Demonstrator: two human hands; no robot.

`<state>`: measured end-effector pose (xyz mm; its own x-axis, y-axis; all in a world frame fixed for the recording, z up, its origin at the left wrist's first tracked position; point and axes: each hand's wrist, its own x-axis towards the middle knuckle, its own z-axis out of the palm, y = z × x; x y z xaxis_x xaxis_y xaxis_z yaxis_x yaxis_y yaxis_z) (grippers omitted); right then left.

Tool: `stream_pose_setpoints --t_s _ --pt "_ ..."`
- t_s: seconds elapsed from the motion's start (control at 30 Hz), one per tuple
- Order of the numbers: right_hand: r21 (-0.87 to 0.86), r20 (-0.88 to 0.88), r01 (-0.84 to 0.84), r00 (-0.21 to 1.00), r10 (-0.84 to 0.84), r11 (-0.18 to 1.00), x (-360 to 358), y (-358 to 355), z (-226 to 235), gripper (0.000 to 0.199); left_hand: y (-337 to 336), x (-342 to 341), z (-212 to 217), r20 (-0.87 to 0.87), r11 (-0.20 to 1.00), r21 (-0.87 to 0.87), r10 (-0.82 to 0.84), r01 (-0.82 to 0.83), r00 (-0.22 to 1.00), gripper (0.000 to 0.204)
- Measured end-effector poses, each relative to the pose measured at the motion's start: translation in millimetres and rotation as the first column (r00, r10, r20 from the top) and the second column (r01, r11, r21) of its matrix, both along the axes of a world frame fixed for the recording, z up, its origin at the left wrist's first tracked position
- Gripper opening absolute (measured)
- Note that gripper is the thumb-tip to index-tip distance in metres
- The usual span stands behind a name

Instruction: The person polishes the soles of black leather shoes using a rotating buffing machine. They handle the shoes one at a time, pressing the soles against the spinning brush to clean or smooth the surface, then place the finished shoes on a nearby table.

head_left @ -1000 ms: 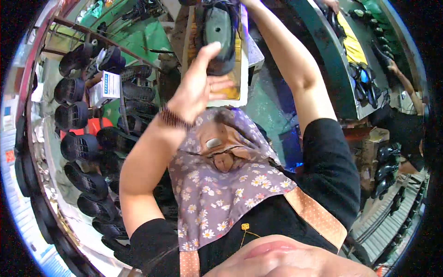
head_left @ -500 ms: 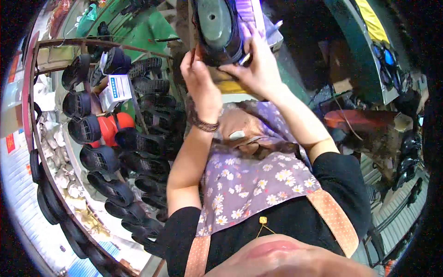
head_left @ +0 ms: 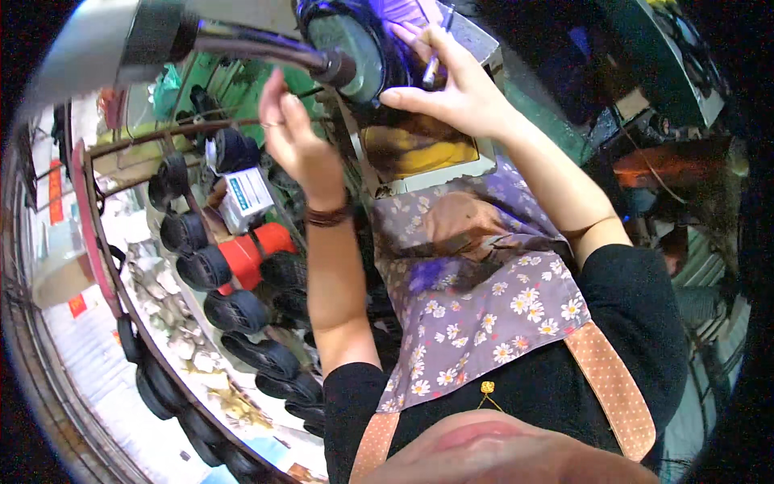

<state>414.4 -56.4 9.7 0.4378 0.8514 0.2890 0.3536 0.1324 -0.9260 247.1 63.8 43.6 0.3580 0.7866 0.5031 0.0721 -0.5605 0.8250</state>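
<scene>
A dark shoe upper (head_left: 381, 24) sits around a green shoe last (head_left: 348, 50) at the top middle. A shiny metal rod (head_left: 266, 44) with a dark end reaches from the upper left to the last's top. My right hand (head_left: 463, 93) is at the shoe's right side, thumb by its near edge, with a slim pen-like tool (head_left: 435, 60) tucked in its fingers. My left hand (head_left: 305, 153) is slightly blurred, its fingers apart, left of the last and below the rod. It holds nothing.
A rack on the left carries several black soles (head_left: 234, 310), a red bundle (head_left: 254, 254) and a white box (head_left: 246, 198). A pale-framed machine or stand (head_left: 435, 184) with yellow inside lies below the shoe. A reddish stool or bench (head_left: 669, 165) stands at the right.
My left hand has come off the shoe and opened to its left. The metal rod now meets the last. My right hand stays at the shoe; the view has shifted.
</scene>
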Motion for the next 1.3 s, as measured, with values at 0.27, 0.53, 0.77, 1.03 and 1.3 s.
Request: stream_pose_setpoints --t_s 0.27,0.53,0.77,1.03,1.3 --pt "0.819 -0.037 -0.193 0.922 0.386 0.54 35.9 82.4 78.0 0.017 152.4 55.4 52.3 -0.561 0.889 -0.068 -0.409 0.452 0.72 0.039" --pt "0.541 -0.518 0.156 0.836 0.181 0.826 59.9 28.0 43.1 0.037 93.3 -5.1 25.7 0.465 0.489 -0.767 -0.023 0.416 0.885 0.016" --pt "0.256 -0.559 0.335 0.816 -0.143 0.907 -2.9 -18.0 -3.8 0.021 28.2 -118.1 -115.6 -0.064 0.345 -0.919 0.346 -0.19 0.936 0.033" --pt "0.419 -0.101 0.211 0.977 -0.186 0.883 -45.6 -32.7 -4.5 0.026 -55.8 -148.7 -246.0 -0.488 0.64 -0.568 0.244 -0.517 0.838 0.063" --pt "0.254 0.592 -0.36 0.792 0.15 0.898 -73.9 -46.9 -93.9 0.043 -83.1 -157.8 -234.3 0.072 0.529 -0.849 0.115 0.001 0.991 0.061"
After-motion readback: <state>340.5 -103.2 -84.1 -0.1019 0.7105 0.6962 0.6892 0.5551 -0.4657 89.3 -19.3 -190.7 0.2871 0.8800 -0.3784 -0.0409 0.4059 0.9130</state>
